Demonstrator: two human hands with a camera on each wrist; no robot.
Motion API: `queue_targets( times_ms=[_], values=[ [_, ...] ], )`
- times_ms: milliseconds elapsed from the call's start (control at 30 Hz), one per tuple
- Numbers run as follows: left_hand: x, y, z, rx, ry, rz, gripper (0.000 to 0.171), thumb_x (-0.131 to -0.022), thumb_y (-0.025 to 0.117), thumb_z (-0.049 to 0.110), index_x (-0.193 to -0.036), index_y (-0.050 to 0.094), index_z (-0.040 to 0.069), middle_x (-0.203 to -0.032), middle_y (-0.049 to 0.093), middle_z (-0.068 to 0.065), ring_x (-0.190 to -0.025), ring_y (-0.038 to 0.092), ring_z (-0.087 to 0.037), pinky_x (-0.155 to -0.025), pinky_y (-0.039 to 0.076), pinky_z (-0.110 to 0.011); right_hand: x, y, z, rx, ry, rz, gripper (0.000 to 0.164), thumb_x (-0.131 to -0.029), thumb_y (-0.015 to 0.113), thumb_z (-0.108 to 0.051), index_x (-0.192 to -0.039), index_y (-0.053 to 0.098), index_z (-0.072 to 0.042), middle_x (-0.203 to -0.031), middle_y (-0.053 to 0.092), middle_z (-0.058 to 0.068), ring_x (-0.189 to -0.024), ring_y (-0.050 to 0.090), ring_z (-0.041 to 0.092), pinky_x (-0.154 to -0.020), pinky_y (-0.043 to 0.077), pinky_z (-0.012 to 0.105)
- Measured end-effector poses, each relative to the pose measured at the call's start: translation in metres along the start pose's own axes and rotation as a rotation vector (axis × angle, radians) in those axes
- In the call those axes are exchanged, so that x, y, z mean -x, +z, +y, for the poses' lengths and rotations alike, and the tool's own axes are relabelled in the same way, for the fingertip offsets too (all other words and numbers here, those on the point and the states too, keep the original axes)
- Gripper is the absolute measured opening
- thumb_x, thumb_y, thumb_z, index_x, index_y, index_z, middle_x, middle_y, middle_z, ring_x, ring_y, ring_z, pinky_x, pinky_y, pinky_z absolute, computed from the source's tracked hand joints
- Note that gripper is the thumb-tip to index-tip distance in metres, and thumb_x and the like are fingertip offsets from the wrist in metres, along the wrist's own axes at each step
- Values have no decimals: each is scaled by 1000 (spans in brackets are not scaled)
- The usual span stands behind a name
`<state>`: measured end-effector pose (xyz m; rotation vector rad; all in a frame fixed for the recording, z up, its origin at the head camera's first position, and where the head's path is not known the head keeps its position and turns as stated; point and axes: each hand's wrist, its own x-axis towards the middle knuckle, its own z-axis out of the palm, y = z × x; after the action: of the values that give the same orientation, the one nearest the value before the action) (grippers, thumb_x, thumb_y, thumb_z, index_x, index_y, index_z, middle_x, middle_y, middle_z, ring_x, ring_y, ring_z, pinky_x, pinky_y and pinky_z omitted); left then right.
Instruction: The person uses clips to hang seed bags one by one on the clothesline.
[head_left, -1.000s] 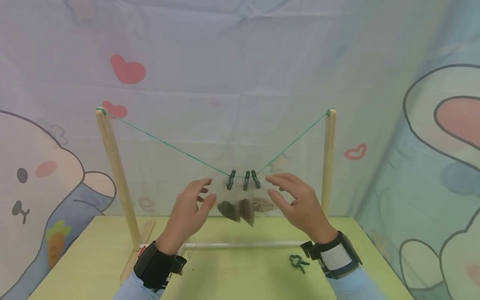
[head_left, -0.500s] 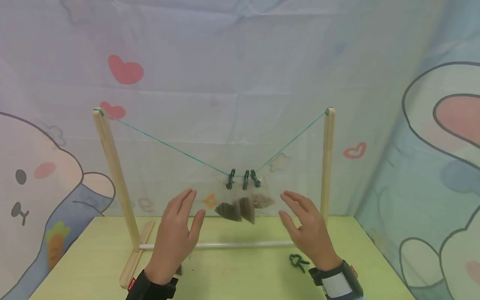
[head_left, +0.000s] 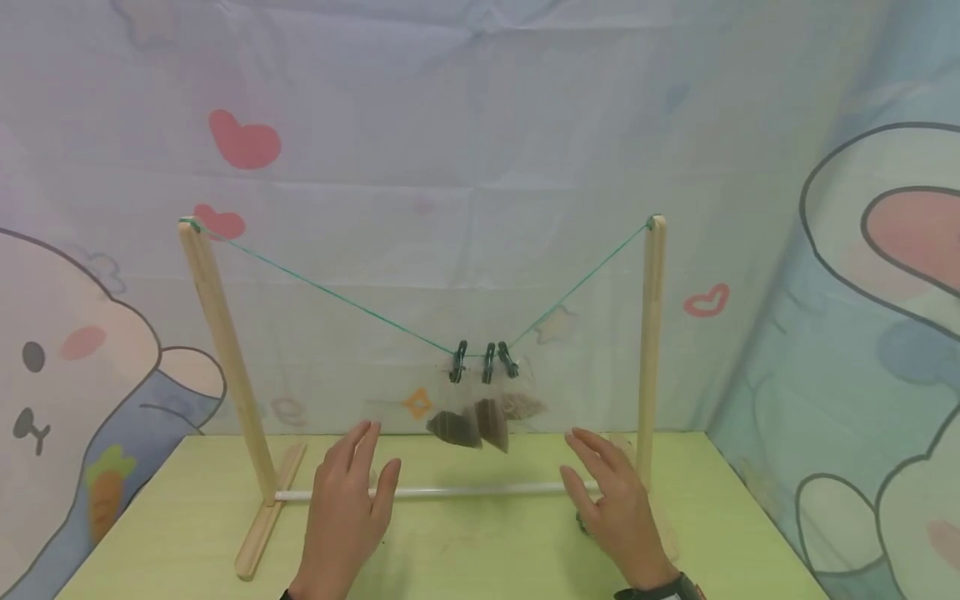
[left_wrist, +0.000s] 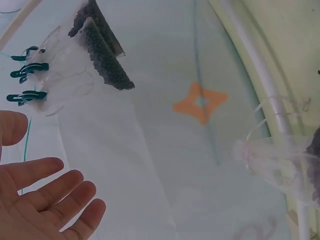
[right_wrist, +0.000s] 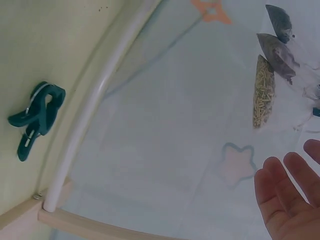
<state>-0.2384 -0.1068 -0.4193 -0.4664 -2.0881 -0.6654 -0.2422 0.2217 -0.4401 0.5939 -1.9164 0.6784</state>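
Note:
Three dark green clips (head_left: 488, 363) pinch several small clear bags onto a sagging green string (head_left: 330, 292). One bag (left_wrist: 107, 60) has dark granules, one (head_left: 491, 423) is brownish, and one (right_wrist: 263, 92) holds pale, stick-like bits. My left hand (head_left: 341, 512) is below and left of the bags, fingers relaxed and holding nothing. On the other side my right hand (head_left: 618, 512) hovers with its fingers loosely extended, also holding nothing. Both hands are apart from the bags. A loose green clip (right_wrist: 40, 117) lies on the table, mostly hidden behind my right hand in the head view.
Two wooden posts (head_left: 228, 358) carry the string's ends. A white rod (head_left: 480, 490) joins their bases low over the yellow-green table (head_left: 465, 558). In the left wrist view another clear bag (left_wrist: 275, 162) with dark contents lies near the rod. A printed cloth (head_left: 450, 125) hangs behind.
Both hands have drawn down and back from beside the clips toward the table's near side. The bags hang from the string throughout, swaying slightly.

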Motion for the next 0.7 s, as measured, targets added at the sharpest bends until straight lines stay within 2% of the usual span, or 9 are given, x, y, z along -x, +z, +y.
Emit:
queue_targets(
  times_ms=[200, 333, 467, 700],
  values=[
    [11, 5, -4, -6, -22, -7, 48, -92, 75, 12, -132, 61, -11, -132, 62, -28, -117, 59, -48, -91, 51, -63, 17, 3, 1, 26, 46, -13, 44, -81, 79, 0, -125, 72, 0, -129, 68, 14, -112, 68, 33, -96, 45, 8],
    [15, 8, -8, -10, -27, -10, 46, -92, 76, 11, -129, 62, -12, -129, 63, -28, -115, 60, -47, -89, 52, -63, 24, 4, 2, 21, 65, -10, 44, -79, 79, 2, -123, 73, 0, -127, 70, 12, -108, 69, 32, -95, 45, 7],
    [18, 12, -9, 4, -42, -41, 42, -93, 75, 10, -126, 63, -12, -125, 65, -27, -113, 61, -47, -89, 53, -63, 28, 6, 3, 18, 76, -15, 41, -80, 80, 3, -120, 74, 0, -124, 70, 11, -106, 71, 30, -96, 45, 8],
    [25, 22, 0, 15, -95, -147, 38, -97, 73, 15, -127, 65, -7, -123, 67, -21, -112, 64, -40, -89, 56, -57, 34, 9, 9, 7, 118, -48, 31, -83, 77, 4, -114, 74, 3, -116, 70, 11, -87, 69, 21, -71, 53, 14]
  ],
)
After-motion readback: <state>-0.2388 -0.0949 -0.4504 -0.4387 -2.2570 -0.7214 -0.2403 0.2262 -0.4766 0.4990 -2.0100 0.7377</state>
